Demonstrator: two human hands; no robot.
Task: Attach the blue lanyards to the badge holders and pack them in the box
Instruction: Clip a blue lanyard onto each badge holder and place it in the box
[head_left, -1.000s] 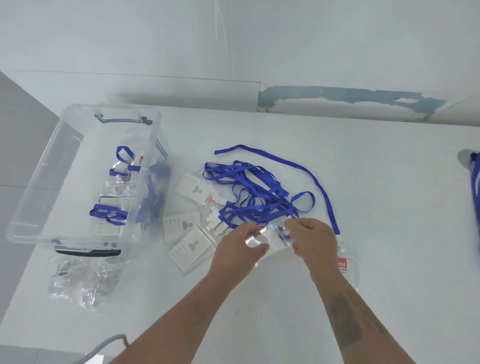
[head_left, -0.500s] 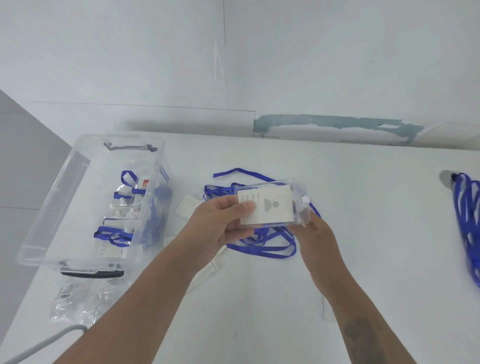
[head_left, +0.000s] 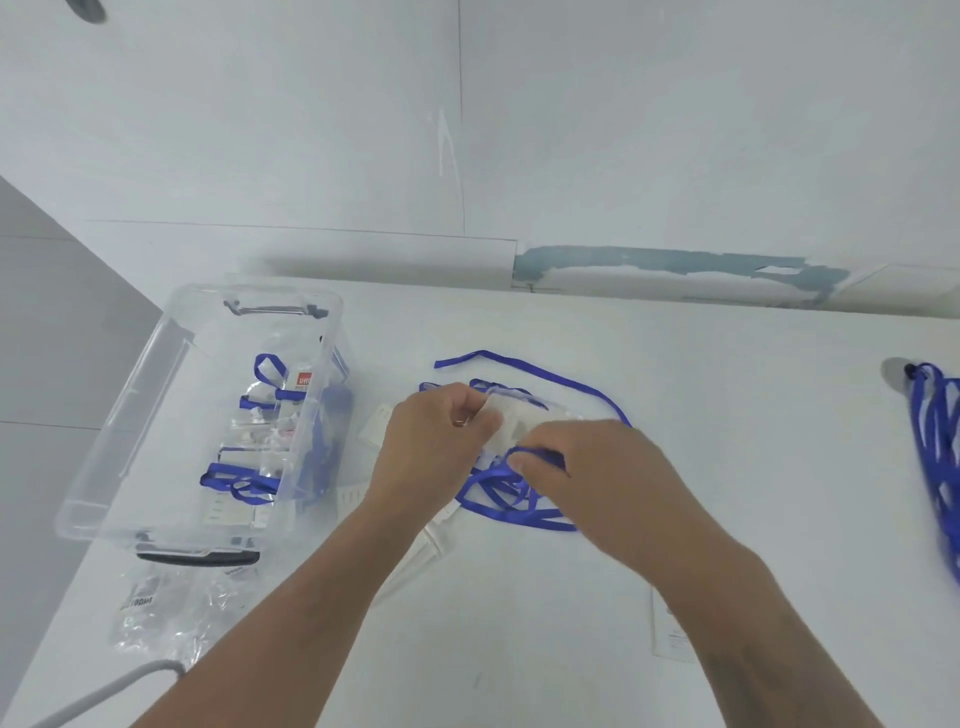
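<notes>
Over a white bench, a person's left hand pinches a clear badge holder while the right hand grips a blue lanyard just below it. Loose blue lanyards lie tangled beneath both hands. At left, a clear plastic box holds finished badges with lanyards; more blue lanyards lie at the bench's right edge.

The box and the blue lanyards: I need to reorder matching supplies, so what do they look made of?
The box looks like clear, glossy hard plastic: its contents show through the walls, and the rim catches highlights. The blue lanyards look like flat woven fabric ribbon, probably polyester or nylon, with a slight sheen; they fold and loop limply on the table. The exact fibre cannot be told.
</notes>
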